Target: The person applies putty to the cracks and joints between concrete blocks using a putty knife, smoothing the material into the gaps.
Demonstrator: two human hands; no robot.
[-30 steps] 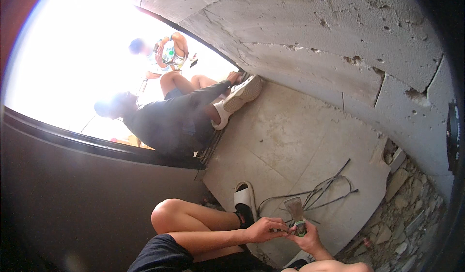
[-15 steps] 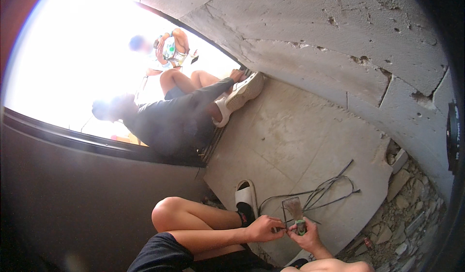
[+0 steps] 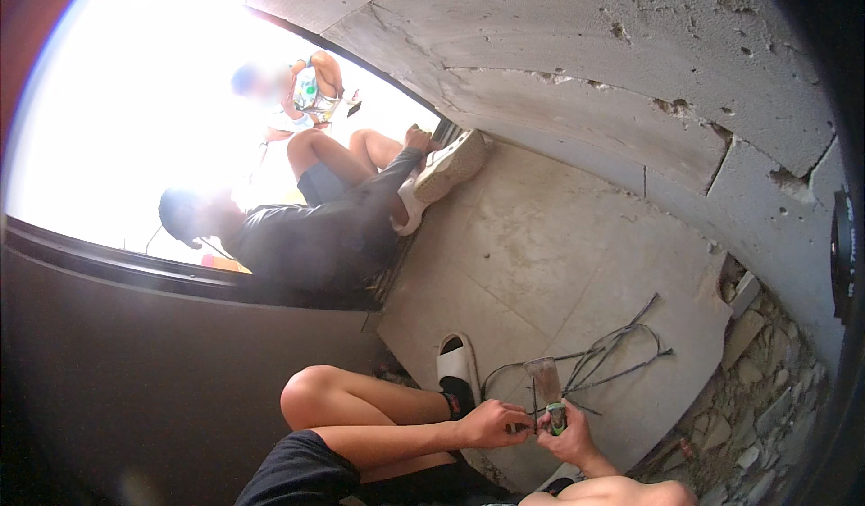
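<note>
My left hand [image 3: 491, 425] is closed in a pinch on a thin dark strip [image 3: 622, 339]. Loose loops of that strip lie across the floor tiles ahead of my hands. In my right hand [image 3: 573, 438] is a scraper [image 3: 543, 382] with a wide, dirty metal blade and a green and black handle. The blade points away from me, above the tiles. My fingertips nearly meet where the scraper handle and the strip come together; whether the two touch is too small to tell.
A person in dark clothes [image 3: 315, 240] sits in the bright doorway, a white clog [image 3: 450, 168] on the tiled floor [image 3: 514, 236]. Another person [image 3: 315, 87] is farther out. Rubble [image 3: 757, 398] lies along the right, below a rough block wall [image 3: 586, 118]. My white sandal [image 3: 459, 366] is near the strip.
The scraper has tilted slightly, and its blade sits a little higher in the view. My left hand has barely moved. The seated person's head and hands have shifted a little.
</note>
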